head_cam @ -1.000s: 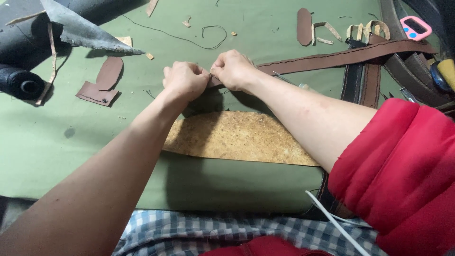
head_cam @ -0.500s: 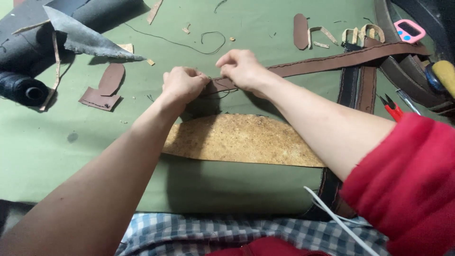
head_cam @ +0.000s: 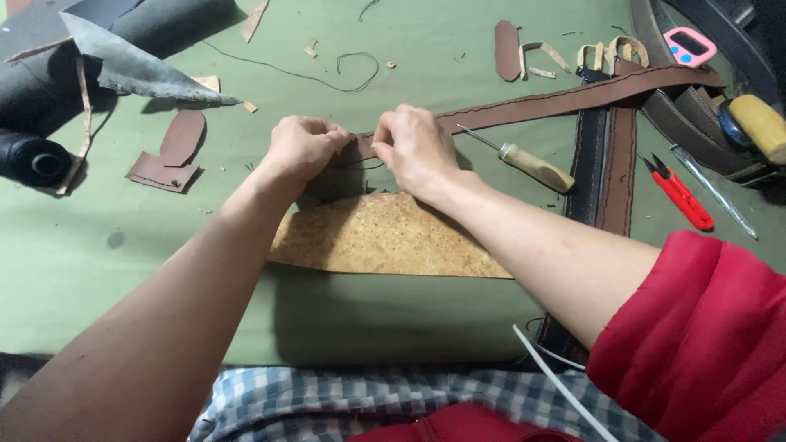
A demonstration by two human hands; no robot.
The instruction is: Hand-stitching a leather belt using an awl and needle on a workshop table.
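A long brown leather strap [head_cam: 565, 96] with stitched edges runs from the centre of the green mat [head_cam: 98, 262] up to the right. My left hand [head_cam: 301, 146] and my right hand [head_cam: 416, 147] pinch its near end between them, fingers closed, a thin dark thread showing at the strap's tip. A cork sheet [head_cam: 385, 236] lies under my wrists. An awl with a wooden handle [head_cam: 524, 164] rests just right of my right hand.
Dark leather rolls [head_cam: 123, 33] and a black thread spool [head_cam: 33, 160] sit at left, brown leather scraps [head_cam: 168, 151] near them. Red snips [head_cam: 679, 192], a wide stitched strap [head_cam: 602, 155], buckles [head_cam: 606, 53], a pink tool [head_cam: 690, 45] and a yellow-handled tool [head_cam: 757, 123] crowd the right.
Both hands stay together on the strap end; the view has shifted, and the awl now shows lying beside my right hand.
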